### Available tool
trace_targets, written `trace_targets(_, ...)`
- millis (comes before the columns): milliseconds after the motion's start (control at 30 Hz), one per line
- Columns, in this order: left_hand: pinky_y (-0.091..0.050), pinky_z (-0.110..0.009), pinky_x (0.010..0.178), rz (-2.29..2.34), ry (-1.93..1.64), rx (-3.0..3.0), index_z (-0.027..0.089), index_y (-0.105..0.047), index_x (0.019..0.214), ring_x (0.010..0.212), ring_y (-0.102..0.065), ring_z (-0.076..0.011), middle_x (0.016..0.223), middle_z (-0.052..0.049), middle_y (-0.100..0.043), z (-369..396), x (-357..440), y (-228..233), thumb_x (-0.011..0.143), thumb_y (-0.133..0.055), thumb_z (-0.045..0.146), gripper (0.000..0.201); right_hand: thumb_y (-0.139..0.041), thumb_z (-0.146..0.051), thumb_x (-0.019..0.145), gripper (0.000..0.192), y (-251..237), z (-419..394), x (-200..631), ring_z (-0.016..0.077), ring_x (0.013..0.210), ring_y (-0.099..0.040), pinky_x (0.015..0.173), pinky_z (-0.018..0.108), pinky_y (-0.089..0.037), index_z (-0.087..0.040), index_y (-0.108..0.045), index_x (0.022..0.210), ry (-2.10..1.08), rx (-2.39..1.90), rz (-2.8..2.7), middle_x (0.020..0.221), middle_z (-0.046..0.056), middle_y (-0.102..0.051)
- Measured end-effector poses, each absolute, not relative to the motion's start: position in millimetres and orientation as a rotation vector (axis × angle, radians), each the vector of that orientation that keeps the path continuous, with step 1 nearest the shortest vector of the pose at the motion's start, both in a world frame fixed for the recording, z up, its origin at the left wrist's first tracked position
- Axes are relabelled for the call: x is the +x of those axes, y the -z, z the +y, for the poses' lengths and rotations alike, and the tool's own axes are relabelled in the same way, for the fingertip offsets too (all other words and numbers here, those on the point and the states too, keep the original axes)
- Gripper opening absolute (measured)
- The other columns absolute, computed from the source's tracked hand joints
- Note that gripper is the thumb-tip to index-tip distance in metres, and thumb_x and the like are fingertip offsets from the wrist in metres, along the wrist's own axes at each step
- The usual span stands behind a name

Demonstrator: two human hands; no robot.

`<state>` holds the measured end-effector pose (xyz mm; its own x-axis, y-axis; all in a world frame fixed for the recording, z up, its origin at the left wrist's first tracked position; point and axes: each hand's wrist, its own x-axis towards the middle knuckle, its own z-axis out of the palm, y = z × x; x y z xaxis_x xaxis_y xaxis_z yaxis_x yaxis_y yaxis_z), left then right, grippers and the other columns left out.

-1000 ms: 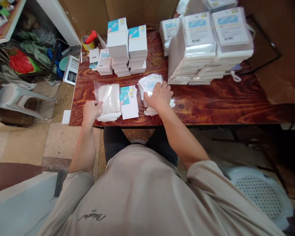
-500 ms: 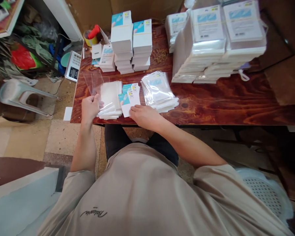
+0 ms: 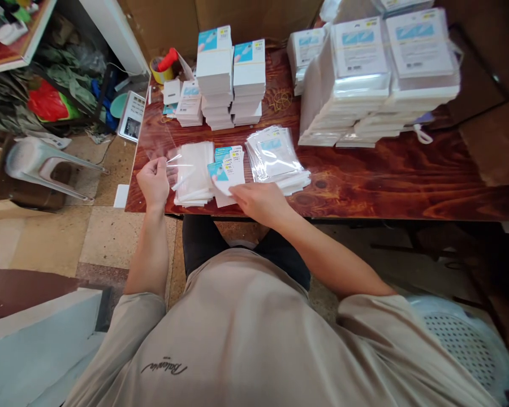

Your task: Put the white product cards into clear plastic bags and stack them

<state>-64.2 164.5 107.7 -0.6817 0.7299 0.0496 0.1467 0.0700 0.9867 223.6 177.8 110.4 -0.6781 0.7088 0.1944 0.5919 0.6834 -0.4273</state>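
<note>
My left hand point(image 3: 153, 180) pinches a clear plastic sleeve point(image 3: 163, 141) and holds it lifted above the stack of empty sleeves point(image 3: 194, 175) near the table's front edge. My right hand point(image 3: 257, 202) grips the top white card with a blue corner point(image 3: 221, 175), raising it off the small pile of cards point(image 3: 231, 164) beside the sleeves. To the right of the cards lies a loose heap of bagged cards point(image 3: 276, 157).
On the wooden table point(image 3: 385, 175) stand two tall stacks of cards point(image 3: 231, 79), a shorter stack point(image 3: 189, 104), big bundles of bagged cards point(image 3: 377, 79), rubber bands point(image 3: 281, 100) and a tape roll point(image 3: 161, 68). A calculator point(image 3: 131, 116) sits at the left edge; a plastic chair point(image 3: 38, 167) is on the floor.
My right hand left the heap of bagged cards, came to the card pile and picked up the top card. My left hand lifted one clear sleeve off its stack.
</note>
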Motion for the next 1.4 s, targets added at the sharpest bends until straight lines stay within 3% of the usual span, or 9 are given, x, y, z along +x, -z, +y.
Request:
trace_targets(167,-0.06,-0.029,0.067,1.65,-1.881,0.682,0.019,-0.067,0.092,0.074,-0.075,-0.0176,0.086,-0.006,-0.075,166,-40,-110,0.088,-0.073,0.044,0.026,-0.064,-0.054,0.095,0.038,-116,166,230,0.0207,0.079,-0.072,0.068,0.034,-0.058,-0.02,-0.073,0.108,-1.129,-1.109,-1.395,0.094,0.006,-0.078)
trace_targets(267,-0.059,-0.027,0.065,1.604,-1.889,0.627,0.02,-0.066,0.093,0.074,-0.076,-0.0176,0.086,-0.006,-0.076,166,-20,-111,0.085,-0.076,0.049,0.032,-0.078,-0.059,0.081,0.048,-119,156,224,0.0204,0.071,-0.072,0.055,0.033,-0.061,-0.02,-0.073,0.108,-1.597,-1.046,-1.155,0.089,0.005,-0.078)
trace_targets(333,-0.058,-0.026,0.065,1.55,-1.891,0.6,0.02,-0.066,0.096,0.079,-0.077,-0.0181,0.091,-0.006,-0.077,166,-7,-111,0.085,-0.077,0.05,0.034,-0.081,-0.06,0.076,0.053,-118,152,221,0.0204,0.07,-0.072,0.051,0.031,-0.061,-0.019,-0.074,0.108,-1.705,-1.076,-1.095,0.088,0.006,-0.078)
trace_targets(700,-0.06,-0.03,0.082,1.409,-1.913,0.451,0.02,-0.062,0.092,0.09,-0.077,-0.0193,0.091,-0.004,-0.075,169,29,-112,0.083,-0.08,0.05,0.036,-0.08,-0.057,0.077,0.05,-103,153,230,0.017,0.064,-0.068,0.051,0.03,-0.063,-0.017,-0.073,0.106,-1.586,-1.177,-1.066,0.08,0.004,-0.075)
trace_targets(900,-0.061,-0.031,0.081,1.554,-1.803,0.494,0.022,-0.061,0.1,0.095,-0.076,-0.0185,0.099,-0.006,-0.076,168,37,-104,0.089,-0.072,0.052,0.033,-0.08,-0.055,0.078,0.043,-102,159,224,0.0164,0.062,-0.067,0.05,0.03,-0.061,-0.019,-0.07,0.098,-1.493,-1.111,-1.029,0.081,0.003,-0.075)
trace_targets(1133,-0.061,-0.033,0.077,1.519,-1.75,0.671,0.023,-0.059,0.107,0.092,-0.075,-0.0198,0.104,-0.007,-0.075,153,46,-103,0.08,-0.078,0.058,0.048,-0.076,-0.065,0.079,0.049,-96,163,205,0.0162,0.071,-0.069,0.06,0.029,-0.062,-0.021,-0.067,0.098,-1.419,-1.056,-1.005,0.086,0.003,-0.075)
trace_targets(1300,-0.063,-0.033,0.073,1.454,-1.715,0.672,0.02,-0.065,0.098,0.085,-0.075,-0.0212,0.097,-0.007,-0.076,146,33,-115,0.068,-0.09,0.053,0.051,-0.078,-0.064,0.079,0.049,-103,168,234,0.0089,0.048,-0.053,0.041,0.021,-0.043,-0.018,-0.063,0.073,-1.601,-1.022,-1.3,0.063,0.0,-0.065)
trace_targets(1400,-0.064,-0.035,0.078,1.35,-1.642,0.721,0.019,-0.069,0.095,0.095,-0.076,-0.0248,0.106,-0.008,-0.077,140,37,-117,0.063,-0.095,0.045,0.048,-0.079,-0.062,0.08,0.05,-111,171,244,0.007,0.043,-0.048,0.037,0.02,-0.035,-0.018,-0.058,0.068,-1.622,-1.034,-1.336,0.057,-0.001,-0.06)
